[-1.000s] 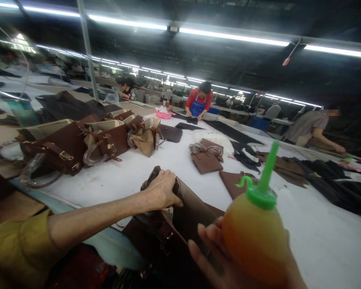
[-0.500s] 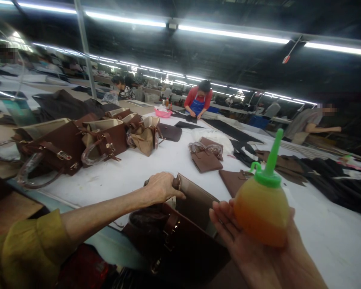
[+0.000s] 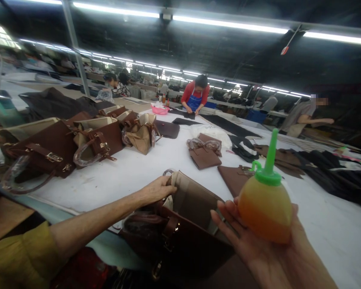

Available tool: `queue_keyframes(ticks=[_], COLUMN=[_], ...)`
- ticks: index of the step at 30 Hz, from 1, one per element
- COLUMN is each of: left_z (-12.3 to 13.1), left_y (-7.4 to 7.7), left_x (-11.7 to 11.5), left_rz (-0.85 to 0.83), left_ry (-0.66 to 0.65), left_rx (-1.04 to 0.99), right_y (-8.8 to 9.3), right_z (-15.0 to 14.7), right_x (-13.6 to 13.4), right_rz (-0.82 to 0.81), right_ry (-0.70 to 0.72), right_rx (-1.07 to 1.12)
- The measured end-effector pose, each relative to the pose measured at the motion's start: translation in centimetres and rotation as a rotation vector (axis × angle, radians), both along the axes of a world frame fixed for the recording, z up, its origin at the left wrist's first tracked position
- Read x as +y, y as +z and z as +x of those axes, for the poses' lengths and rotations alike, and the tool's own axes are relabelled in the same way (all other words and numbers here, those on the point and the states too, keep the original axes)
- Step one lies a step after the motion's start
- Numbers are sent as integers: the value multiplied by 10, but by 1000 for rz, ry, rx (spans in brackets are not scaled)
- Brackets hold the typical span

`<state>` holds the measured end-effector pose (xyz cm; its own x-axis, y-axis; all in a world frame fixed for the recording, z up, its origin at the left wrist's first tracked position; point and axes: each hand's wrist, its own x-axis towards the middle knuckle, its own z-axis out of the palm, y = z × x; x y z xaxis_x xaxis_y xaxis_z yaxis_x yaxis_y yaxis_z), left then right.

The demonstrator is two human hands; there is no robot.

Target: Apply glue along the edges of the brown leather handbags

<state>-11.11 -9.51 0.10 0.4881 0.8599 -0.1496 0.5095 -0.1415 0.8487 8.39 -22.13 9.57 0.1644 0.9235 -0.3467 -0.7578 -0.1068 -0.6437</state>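
A dark brown handbag [image 3: 195, 237] with gold-coloured fittings and a beige lining stands at the near table edge, its top spread wide. My left hand [image 3: 156, 189], at the end of an olive sleeve, has its fingers closed over the left upper edge of this bag. Plastic film covers the bag's handle. On my upturned right palm rests a round squeeze bottle [image 3: 266, 212] of amber liquid, with a green cap and a long green nozzle pointing up. My right hand [image 3: 246, 245] cradles it, fingers partly extended, just right of the bag's opening.
Several finished brown handbags [image 3: 99, 138] stand on the white table [image 3: 108, 182] to the left. Flat brown bags [image 3: 203, 154] lie beyond my hands, and black material [image 3: 327, 180] is at right. A co-worker in a blue apron [image 3: 194, 102] works across the table, near a pink basket [image 3: 159, 108].
My left hand has shifted slightly left along with the bag's edge, and its thumb is more tucked in. The bottle stays on my right palm. The whole view has turned a little.
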Motion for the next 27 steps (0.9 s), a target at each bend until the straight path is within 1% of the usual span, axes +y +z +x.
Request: queue_keyframes(ticks=[3,5,7,9,12,15,17,18,20,23,25,27], left_z=[-4,-7,-8,-7,-1,11,21,26,36,50,60,68], left_y=[2,8,20,40,77,113,130,135,140,136,128,119], left_x=[0,1,5,10,18,28,35,38,45,50,50,48], left_rz=[-28,-30,10,105,286,370,388,394,384,268,139,28], left_ry=[-54,-43,-29,-21,-36,-140,-234,-289,-420,-596,-643,-652], left_rx=[-163,-170,-140,-100,-19,75,147,179,229,337,401,421], right_y=[4,5,3,-1,-7,-11,-14,-16,-22,-34,-44,-52], right_z=[0,2,6,13,24,33,40,43,53,71,83,94], right_x=[-1,-2,-2,-3,-5,-11,-15,-18,-24,-35,-42,-50], right_rz=[-3,6,15,26,-2,-53,-73,-84,-108,-86,-54,-45], right_ry=[1,7,16,26,31,41,37,27,5,-105,-209,-268], right_rx=[-8,-11,2,43,139,207,199,175,90,-126,-300,-483])
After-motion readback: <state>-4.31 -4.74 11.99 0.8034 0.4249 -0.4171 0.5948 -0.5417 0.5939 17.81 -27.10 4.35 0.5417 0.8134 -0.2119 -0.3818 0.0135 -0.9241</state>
